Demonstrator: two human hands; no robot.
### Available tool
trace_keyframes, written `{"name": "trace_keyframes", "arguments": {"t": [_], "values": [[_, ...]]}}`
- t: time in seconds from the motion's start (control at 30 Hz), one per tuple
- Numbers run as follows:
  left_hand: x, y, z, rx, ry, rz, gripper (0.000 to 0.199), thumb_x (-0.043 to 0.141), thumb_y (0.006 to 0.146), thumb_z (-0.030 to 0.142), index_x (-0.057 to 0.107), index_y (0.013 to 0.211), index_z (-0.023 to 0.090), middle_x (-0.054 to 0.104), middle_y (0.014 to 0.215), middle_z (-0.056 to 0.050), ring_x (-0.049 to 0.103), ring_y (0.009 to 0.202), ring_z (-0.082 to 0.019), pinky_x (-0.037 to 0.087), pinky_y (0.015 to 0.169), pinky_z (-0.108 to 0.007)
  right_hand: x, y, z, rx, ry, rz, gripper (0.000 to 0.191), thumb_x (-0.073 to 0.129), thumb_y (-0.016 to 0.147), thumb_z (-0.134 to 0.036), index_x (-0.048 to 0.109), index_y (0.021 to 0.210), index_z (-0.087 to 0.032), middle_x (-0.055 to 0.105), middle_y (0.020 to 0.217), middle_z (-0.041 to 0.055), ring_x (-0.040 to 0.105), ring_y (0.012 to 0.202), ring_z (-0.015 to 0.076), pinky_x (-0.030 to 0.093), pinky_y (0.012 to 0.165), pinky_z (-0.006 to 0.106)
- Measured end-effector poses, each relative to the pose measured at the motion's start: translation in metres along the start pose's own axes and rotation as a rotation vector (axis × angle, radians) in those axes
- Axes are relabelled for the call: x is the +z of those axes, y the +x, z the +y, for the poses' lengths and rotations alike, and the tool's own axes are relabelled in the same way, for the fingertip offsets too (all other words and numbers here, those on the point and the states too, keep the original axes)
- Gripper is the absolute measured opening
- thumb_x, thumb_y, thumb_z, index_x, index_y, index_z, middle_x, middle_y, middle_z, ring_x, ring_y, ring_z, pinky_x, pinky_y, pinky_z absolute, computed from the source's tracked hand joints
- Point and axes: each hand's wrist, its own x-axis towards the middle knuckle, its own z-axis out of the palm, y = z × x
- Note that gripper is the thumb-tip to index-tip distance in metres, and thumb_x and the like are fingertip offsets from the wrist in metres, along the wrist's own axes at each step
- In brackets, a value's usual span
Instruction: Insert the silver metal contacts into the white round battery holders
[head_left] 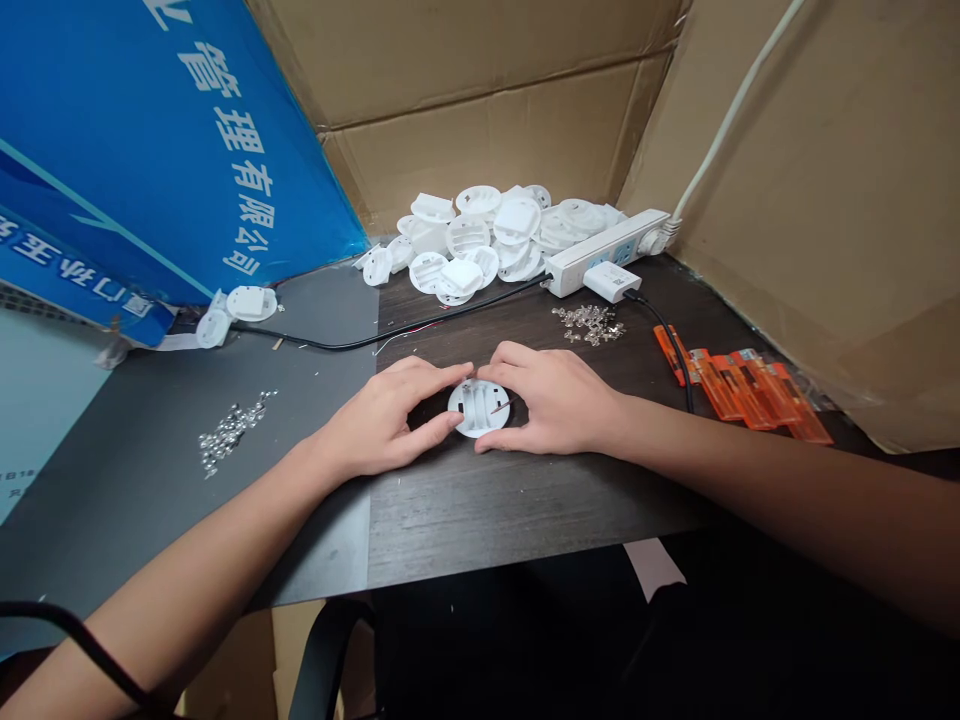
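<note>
A round white plastic housing (477,408) with moulded grooves and small dark slots lies on the dark part of the table, between my hands. My left hand (382,415) grips its left side, thumb in front and index finger behind. From the other side, the fingers and thumb of my right hand (559,402) curve around the right edge. A thin, pointed metal piece (501,407) shows by the right fingers over the housing; its other end is hidden. Small metal parts (589,323) lie in a loose pile behind my right hand.
Similar white housings (469,235) are heaped at the back, beside a power strip (607,250) with a white charger (611,281). A black cable (337,346) crosses the table. Shiny metal pieces (229,435) lie left, orange packets (750,390) right. Cardboard (487,150) stands behind.
</note>
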Motion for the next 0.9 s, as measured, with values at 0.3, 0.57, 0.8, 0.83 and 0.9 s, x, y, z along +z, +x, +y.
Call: {"name": "trace_keyframes", "arguments": {"t": [0.3,0.57,0.8,0.83,0.9], "values": [[0.004,-0.002,-0.009,0.044,-0.072,-0.016,0.063,0.077,0.085,0.055,0.064,0.134,0.017,0.071,0.122,-0.008,0.064,0.110,-0.019,0.054,0.097,-0.032,0.002,-0.002,0.003,0.008,0.085,0.032,0.076,0.076,0.076,-0.078,0.070,0.129,-0.023,0.063,0.114,0.0052,0.067,0.091,0.0204,0.043,0.071,0.030],[0.007,0.000,-0.007,0.012,-0.149,0.044,0.052,0.078,0.085,0.050,0.069,0.123,0.017,0.073,0.119,-0.009,0.068,0.107,-0.020,0.055,0.096,-0.034,0.002,0.000,0.003,0.022,0.106,0.004,0.078,0.074,0.075,-0.080,0.070,0.129,-0.024,0.063,0.113,0.0054,0.066,0.091,0.0201,0.043,0.072,0.030],[0.014,-0.001,-0.014,0.172,-0.066,0.152,0.050,0.076,0.086,0.051,0.071,0.121,0.016,0.074,0.114,-0.012,0.069,0.102,-0.019,0.057,0.095,-0.035,0.000,0.001,0.006,0.000,0.151,-0.022,0.075,0.076,0.077,-0.076,0.068,0.129,-0.023,0.061,0.114,0.0061,0.064,0.093,0.0198,0.044,0.076,0.030],[0.015,0.000,-0.015,0.186,-0.054,0.163,0.050,0.076,0.086,0.051,0.071,0.121,0.015,0.074,0.113,-0.012,0.068,0.102,-0.019,0.058,0.094,-0.035,0.000,0.001,0.006,-0.003,0.157,-0.022,0.075,0.076,0.077,-0.076,0.068,0.130,-0.023,0.061,0.114,0.0061,0.064,0.092,0.0194,0.044,0.076,0.030],[0.017,0.000,-0.016,0.204,-0.047,0.172,0.050,0.076,0.087,0.050,0.070,0.121,0.014,0.074,0.112,-0.012,0.068,0.102,-0.019,0.058,0.094,-0.034,0.000,0.000,0.007,-0.017,0.167,-0.020,0.074,0.076,0.079,-0.075,0.067,0.131,-0.023,0.061,0.115,0.0058,0.064,0.092,0.0188,0.044,0.076,0.030]]}}
